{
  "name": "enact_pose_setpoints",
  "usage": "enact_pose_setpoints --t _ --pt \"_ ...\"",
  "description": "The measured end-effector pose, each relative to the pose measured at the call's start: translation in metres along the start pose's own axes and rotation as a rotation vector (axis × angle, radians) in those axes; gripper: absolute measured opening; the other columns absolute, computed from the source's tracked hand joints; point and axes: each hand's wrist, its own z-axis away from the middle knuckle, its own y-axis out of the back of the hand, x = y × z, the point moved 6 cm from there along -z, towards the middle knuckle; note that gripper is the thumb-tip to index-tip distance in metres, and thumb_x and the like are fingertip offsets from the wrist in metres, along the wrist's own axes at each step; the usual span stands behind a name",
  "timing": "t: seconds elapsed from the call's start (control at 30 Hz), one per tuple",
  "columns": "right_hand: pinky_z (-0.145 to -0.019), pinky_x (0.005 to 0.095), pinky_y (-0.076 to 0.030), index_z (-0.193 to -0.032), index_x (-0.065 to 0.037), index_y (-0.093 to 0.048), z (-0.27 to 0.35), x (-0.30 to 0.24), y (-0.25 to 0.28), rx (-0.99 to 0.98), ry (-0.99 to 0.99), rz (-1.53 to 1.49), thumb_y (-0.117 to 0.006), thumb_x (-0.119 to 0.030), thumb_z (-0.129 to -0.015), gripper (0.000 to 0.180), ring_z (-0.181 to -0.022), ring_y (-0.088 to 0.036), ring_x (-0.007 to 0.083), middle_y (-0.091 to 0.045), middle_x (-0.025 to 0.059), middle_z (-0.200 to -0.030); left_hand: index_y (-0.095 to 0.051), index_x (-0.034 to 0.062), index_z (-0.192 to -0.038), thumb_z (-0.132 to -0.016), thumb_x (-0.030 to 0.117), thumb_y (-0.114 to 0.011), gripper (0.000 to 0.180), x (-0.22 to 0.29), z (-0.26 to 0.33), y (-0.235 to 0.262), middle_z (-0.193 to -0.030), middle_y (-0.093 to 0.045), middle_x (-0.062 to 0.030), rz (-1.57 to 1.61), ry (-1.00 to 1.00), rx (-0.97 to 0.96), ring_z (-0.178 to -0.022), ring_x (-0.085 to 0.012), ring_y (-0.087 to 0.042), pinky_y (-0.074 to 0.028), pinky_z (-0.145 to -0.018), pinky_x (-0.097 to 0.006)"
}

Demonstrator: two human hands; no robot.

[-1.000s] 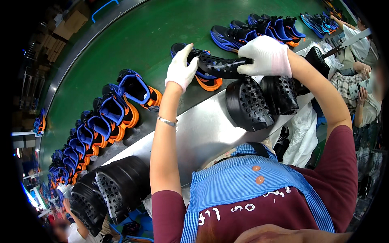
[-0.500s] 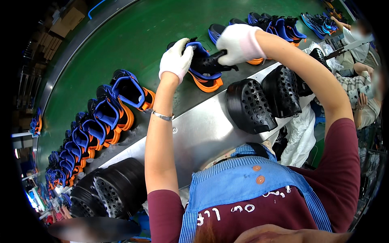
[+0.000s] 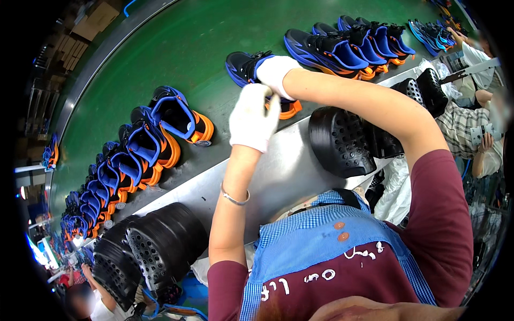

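Note:
In front of me a black and blue sneaker with an orange sole (image 3: 240, 68) rests near the edge of the green belt. My right hand (image 3: 277, 73), in a white glove, is over its opening, with the fingers hidden. Beside the shoe's heel is my left hand (image 3: 251, 116), also gloved. Its fingers and thumb are curled toward each other, and whatever lies between them is hidden. On the metal ledge (image 3: 270, 171), just right of my left hand, stands a stack of black perforated plastic shoe inserts (image 3: 342, 143).
Matching sneakers line the green belt (image 3: 225, 32) in a left row (image 3: 176, 115) and a right group (image 3: 326, 51). More stacked black inserts (image 3: 160, 243) stand at the lower left. At the right edge a co-worker's checked garment (image 3: 459, 128) shows beside a white plastic bag (image 3: 393, 187).
The black perforated insert held in my right hand is now out of sight. My right hand has moved left and down onto the shoe; my left hand has shifted from its front toward its heel.

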Motion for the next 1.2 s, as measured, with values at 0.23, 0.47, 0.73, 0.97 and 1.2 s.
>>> enact_pose_setpoints --t 0.23,0.47,0.73,0.97,1.2 --pt "-0.076 0.0384 -0.053 -0.097 -0.005 -0.07 -0.008 0.0 -0.004 -0.125 -0.051 -0.077 -0.062 -0.015 -0.08 0.022 -0.085 -0.067 0.0333 -0.069 0.0188 -0.097 -0.067 0.0095 -0.106 -0.082 0.033 -0.063 0.034 -0.017 0.01 -0.052 -0.102 -0.067 -0.0138 -0.162 0.146 -0.452 -0.095 -0.031 -0.065 -0.051 -0.085 -0.038" --pt "-0.074 0.0406 -0.054 -0.1 -0.003 -0.069 -0.016 0.004 -0.015 -0.067 -0.032 -0.203 -0.058 -0.011 -0.083 0.021 -0.085 -0.067 0.0365 -0.067 0.0224 -0.093 -0.069 0.0067 -0.089 -0.088 0.042 -0.051 0.039 -0.043 -0.011 -0.097 -0.084 -0.07 -0.0154 -0.27 0.246 -0.797 -0.076 -0.029 -0.068 -0.052 -0.071 -0.035" --pt "-0.078 0.0398 -0.055 -0.098 -0.005 -0.071 0.003 -0.02 0.009 -0.091 0.052 0.286 -0.06 -0.017 -0.082 0.023 -0.088 -0.069 0.0342 -0.071 0.0177 -0.097 -0.07 0.006 -0.096 -0.084 0.027 -0.055 0.028 -0.048 -0.005 -0.093 -0.094 -0.068 -0.0171 -0.191 0.345 -0.847 -0.085 -0.0317 -0.067 -0.053 -0.078 -0.038" --pt "-0.074 0.0399 -0.055 -0.093 -0.004 -0.07 -0.018 -0.014 0.002 0.012 0.128 0.249 -0.059 -0.015 -0.08 0.02 -0.085 -0.069 0.0351 -0.07 0.0186 -0.094 -0.066 -0.002 -0.08 -0.085 0.031 -0.055 0.035 -0.042 -0.011 -0.088 -0.074 -0.068 -0.0193 -0.215 0.337 -0.914 -0.067 -0.0302 -0.067 -0.052 -0.067 -0.037" --pt "-0.075 0.0405 -0.055 -0.096 -0.006 -0.071 0.016 -0.004 0.012 -0.029 0.183 0.16 -0.062 -0.027 -0.08 0.028 -0.086 -0.069 0.0338 -0.071 0.0158 -0.092 -0.066 0.0063 -0.096 -0.088 0.037 -0.054 0.034 -0.034 -0.006 -0.093 -0.085 -0.069 -0.0172 -0.289 0.306 -0.854 -0.071 -0.0311 -0.067 -0.052 -0.068 -0.039"
